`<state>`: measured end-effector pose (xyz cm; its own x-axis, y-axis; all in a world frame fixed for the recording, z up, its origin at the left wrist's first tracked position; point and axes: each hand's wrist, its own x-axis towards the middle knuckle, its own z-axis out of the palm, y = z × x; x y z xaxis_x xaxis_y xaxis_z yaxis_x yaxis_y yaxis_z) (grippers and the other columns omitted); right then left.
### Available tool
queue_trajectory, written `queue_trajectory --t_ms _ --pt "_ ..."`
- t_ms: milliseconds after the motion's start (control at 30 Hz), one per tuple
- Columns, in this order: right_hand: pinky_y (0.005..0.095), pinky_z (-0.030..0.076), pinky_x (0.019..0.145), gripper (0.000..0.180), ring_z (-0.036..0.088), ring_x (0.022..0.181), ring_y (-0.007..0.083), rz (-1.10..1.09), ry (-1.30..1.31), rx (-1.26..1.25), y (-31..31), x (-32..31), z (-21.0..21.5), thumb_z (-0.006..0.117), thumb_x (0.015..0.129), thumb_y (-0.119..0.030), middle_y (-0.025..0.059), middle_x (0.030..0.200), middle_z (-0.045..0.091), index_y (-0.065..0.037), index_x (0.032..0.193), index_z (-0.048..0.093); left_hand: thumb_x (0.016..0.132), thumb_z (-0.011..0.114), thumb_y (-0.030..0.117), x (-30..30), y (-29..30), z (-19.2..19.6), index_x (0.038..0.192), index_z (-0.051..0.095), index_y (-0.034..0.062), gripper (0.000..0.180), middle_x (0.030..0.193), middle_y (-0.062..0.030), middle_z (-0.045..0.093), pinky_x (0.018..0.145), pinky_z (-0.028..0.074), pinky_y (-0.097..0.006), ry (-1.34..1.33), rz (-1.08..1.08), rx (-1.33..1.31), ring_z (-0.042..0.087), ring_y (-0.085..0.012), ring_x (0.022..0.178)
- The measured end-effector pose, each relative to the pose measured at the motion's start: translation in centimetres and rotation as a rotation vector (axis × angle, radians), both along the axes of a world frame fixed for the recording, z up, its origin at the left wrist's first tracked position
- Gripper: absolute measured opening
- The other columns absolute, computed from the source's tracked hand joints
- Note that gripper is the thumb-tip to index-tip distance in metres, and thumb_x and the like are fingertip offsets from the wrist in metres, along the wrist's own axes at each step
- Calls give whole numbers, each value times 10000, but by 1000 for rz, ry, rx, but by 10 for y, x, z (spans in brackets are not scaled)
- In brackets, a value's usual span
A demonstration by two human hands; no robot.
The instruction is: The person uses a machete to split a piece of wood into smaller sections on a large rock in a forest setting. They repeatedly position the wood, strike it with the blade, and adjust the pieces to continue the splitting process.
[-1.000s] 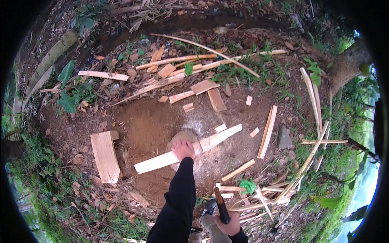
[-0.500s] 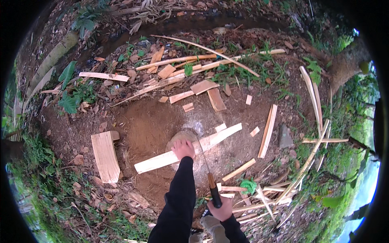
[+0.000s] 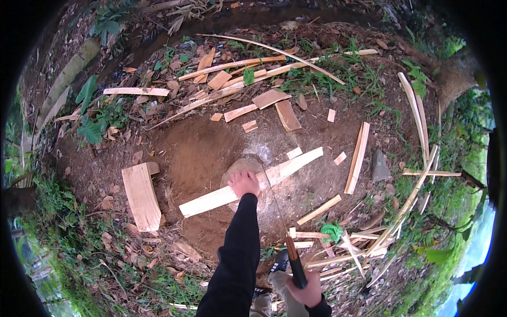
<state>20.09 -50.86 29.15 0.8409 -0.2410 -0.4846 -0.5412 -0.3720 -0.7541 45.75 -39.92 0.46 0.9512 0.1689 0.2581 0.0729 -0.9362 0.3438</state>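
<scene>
A long pale wooden board lies slantwise across a low tree stump. My left hand presses on the board above the stump, with its fingers bent over the far edge. In the lower right, my right hand is wrapped round the black end of a handsaw. The saw's wood-coloured and black handle points toward me, and its thin blade reaches up to the board, just right of my left hand. The blade meets the board; how deep it sits cannot be made out.
A thick wooden slab lies at the left. Past the stump are scattered offcuts and long strips. Right of it lie a narrow plank, a grey stone, a pile of sticks and a green plastic bundle.
My right hand has drawn the saw back, down and to the right, so more blade shows on the near side of the board. My left hand stays on the board. The view has shifted slightly.
</scene>
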Motion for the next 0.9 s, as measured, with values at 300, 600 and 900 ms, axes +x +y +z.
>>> queue_trajectory --t_ms 300,600,900 --pt "332 407 454 211 546 436 179 41 -3 78 -7 -25 -5 735 719 -147 80 482 512 -26 597 611 907 577 320 -17 6 11 873 683 64 279 961 -147 644 855 419 -455 140 -17 -281 579 -319 1004" --pt "358 421 487 296 546 466 177 45 -56 10 -35 -37 -29 748 719 -240 79 502 532 -15 606 592 865 424 760 -98 94 435 1491 196 -32 1036 1319 -328 502 1133 202 -660 105 -1183 -1949 474 -506 1245" --pt "424 491 576 351 627 564 323 60 -208 -121 -26 -22 -16 738 657 -281 174 574 595 23 637 563 864 464 650 -214 118 558 1394 283 -20 873 1253 -291 533 1081 258 -607 -466 -1415 -1150 503 -458 1182"
